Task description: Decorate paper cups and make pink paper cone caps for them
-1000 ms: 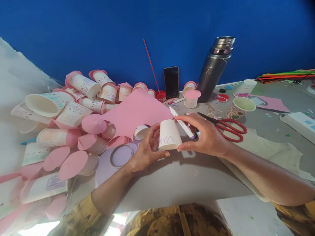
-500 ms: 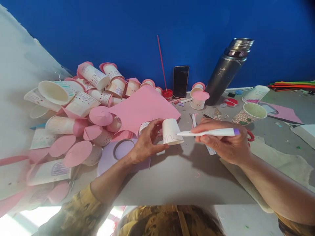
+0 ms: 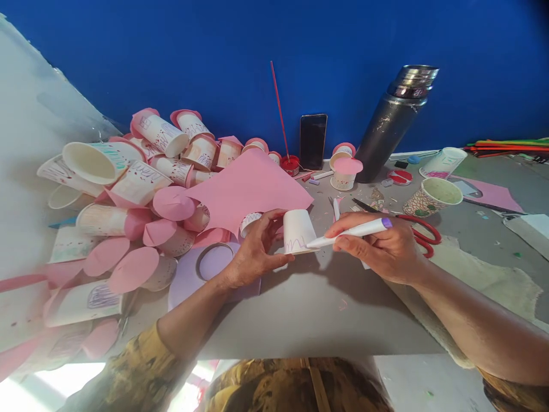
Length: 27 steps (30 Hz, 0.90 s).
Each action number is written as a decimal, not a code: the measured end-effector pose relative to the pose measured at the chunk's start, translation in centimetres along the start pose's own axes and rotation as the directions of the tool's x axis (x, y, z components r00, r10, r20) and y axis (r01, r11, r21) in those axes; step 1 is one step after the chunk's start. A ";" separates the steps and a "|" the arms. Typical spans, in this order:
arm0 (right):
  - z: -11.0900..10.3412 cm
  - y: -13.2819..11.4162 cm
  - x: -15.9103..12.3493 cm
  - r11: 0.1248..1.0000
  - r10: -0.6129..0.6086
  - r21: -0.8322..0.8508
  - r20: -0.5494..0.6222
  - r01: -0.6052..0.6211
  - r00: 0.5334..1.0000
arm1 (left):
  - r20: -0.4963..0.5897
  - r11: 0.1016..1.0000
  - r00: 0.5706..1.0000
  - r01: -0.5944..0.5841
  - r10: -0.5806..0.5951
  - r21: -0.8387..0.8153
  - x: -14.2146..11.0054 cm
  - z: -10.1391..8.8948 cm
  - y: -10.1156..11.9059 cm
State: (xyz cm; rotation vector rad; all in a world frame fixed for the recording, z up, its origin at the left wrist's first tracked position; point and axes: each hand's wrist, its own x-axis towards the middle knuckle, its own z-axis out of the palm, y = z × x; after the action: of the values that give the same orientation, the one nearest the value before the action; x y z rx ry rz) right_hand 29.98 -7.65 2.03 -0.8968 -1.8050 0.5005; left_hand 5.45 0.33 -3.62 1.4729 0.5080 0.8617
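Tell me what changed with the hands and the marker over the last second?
The right hand swung the white marker round from pointing away to lying crosswise, then brought its tip down to the purple scribble near the rim of the upturned paper cup. The left hand kept holding that cup. The red scissors stayed put.

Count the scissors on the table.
1: red-handled scissors lie on the table just behind the right hand, partly hidden by it. Others could be buried under the cup pile at left.
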 end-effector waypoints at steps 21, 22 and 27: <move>-0.8 0.3 0.1 0.987 0.141 0.086 -0.047 -0.137 0.989 | -0.049 0.982 0.992 0.112 -0.120 -0.152 -0.2 0.5 0.6; -0.8 0.3 0.1 0.984 0.146 0.108 -0.032 -0.142 0.989 | -0.056 0.980 0.990 0.119 -0.129 -0.160 -0.2 0.5 0.6; -0.9 0.4 0.2 0.974 0.179 0.161 -0.105 -0.161 0.978 | -0.099 0.973 0.978 0.166 -0.183 -0.163 -0.2 0.5 0.6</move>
State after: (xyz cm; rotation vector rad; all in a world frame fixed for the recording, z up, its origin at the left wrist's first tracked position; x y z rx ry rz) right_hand 30.88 -7.33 2.21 -0.9599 -1.5673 0.6700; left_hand 5.61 -0.26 -3.01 1.2238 0.6323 0.8291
